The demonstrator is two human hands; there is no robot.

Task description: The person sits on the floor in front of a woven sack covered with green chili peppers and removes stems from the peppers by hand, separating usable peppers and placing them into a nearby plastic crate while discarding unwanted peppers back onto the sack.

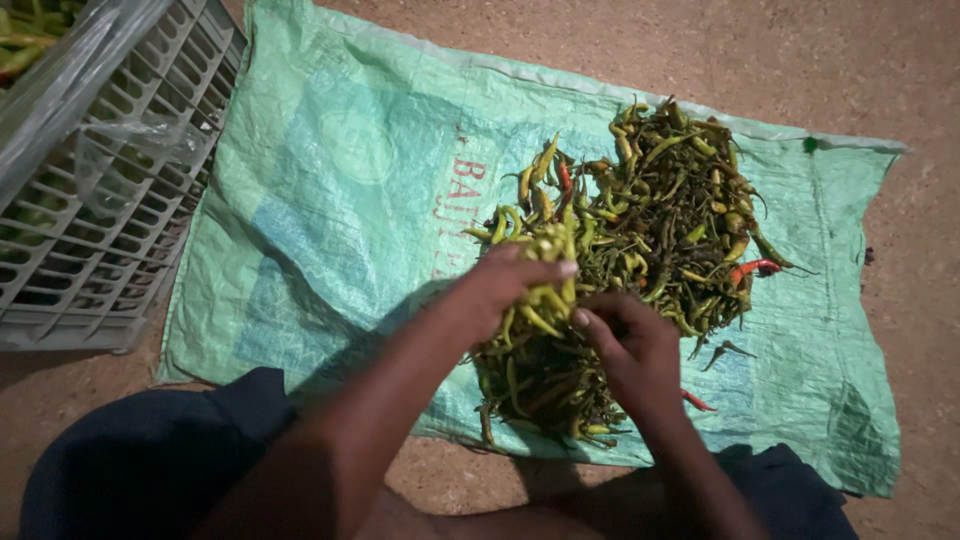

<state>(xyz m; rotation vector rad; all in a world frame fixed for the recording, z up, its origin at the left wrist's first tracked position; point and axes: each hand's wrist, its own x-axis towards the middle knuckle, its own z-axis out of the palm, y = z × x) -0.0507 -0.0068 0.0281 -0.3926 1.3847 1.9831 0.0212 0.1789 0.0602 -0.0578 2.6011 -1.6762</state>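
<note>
Green woven plastic sacking lies flat on the dirt floor, keeping the heap of slender green chilli peppers off the ground and within reach. The left hand is closed around a bunch of yellow-green chillies at the heap's 8 o'clock edge. The right hand pinches among them, fingers together; a few pods are red, and a grey slatted plastic crate stands at 9 o'clock.

1 sack, 1 crate, 1 chilli pile, 2 hands.
</note>
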